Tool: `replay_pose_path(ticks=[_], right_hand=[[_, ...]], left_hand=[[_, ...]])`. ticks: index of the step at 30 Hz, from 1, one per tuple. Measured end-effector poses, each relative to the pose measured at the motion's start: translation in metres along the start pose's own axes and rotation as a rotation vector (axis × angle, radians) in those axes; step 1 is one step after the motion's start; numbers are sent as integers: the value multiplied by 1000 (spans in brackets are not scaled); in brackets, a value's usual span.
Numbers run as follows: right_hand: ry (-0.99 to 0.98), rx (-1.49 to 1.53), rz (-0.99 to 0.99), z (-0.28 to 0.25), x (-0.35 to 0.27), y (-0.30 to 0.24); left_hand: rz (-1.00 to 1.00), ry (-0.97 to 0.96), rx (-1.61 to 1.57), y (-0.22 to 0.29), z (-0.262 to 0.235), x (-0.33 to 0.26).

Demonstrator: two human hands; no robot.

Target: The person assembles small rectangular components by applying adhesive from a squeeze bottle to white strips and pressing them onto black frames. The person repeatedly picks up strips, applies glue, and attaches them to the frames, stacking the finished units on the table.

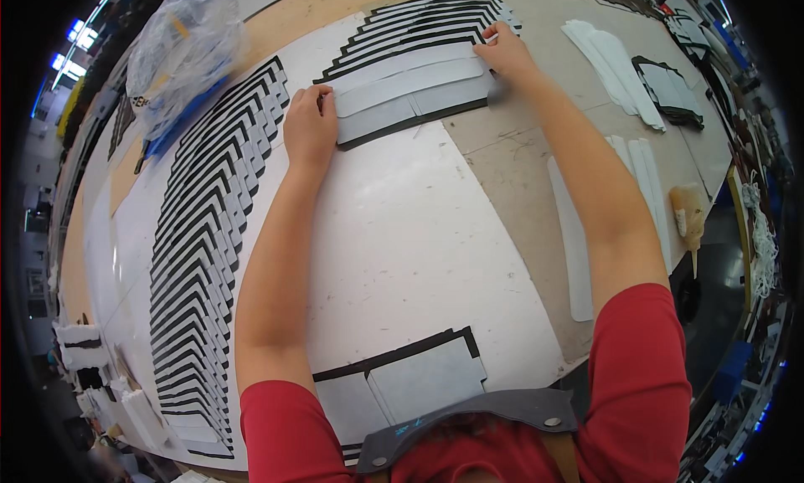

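Note:
A long pale strip (406, 84) lies across a light grey panel (444, 100) with a black border at the far middle of the table. My left hand (310, 125) is closed at the strip's left end, thumb and fingers pinched together. At its right end my right hand (507, 53) pinches too, near the panel's upper right corner. Just beyond, several black-edged panels (410, 23) overlap in a row. Another black-edged grey panel (427, 374) rests at the near edge, partly hidden by my apron.
A long row of overlapping black-edged panels (197, 232) runs down the left side. Behind it sits a clear plastic bag (188, 52). White strips (615, 73) and a black-edged piece (670, 89) lie on the right, with a yellowish glue bottle (688, 215) at that edge.

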State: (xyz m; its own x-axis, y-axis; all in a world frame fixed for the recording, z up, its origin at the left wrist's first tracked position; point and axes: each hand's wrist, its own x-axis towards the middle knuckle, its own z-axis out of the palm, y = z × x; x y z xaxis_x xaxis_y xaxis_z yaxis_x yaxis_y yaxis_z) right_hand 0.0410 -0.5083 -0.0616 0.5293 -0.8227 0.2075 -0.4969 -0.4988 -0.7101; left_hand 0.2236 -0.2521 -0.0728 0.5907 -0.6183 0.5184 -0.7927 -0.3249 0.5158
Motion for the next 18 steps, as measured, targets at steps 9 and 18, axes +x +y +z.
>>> replay_pose_path(ticks=[9, 18], right_hand=[[-41, 108, 114, -12, 19, -2], [-46, 321, 181, -6, 35, 15]], left_hand=[[123, 80, 312, 2, 5, -1], [204, -51, 127, 9, 3, -5]])
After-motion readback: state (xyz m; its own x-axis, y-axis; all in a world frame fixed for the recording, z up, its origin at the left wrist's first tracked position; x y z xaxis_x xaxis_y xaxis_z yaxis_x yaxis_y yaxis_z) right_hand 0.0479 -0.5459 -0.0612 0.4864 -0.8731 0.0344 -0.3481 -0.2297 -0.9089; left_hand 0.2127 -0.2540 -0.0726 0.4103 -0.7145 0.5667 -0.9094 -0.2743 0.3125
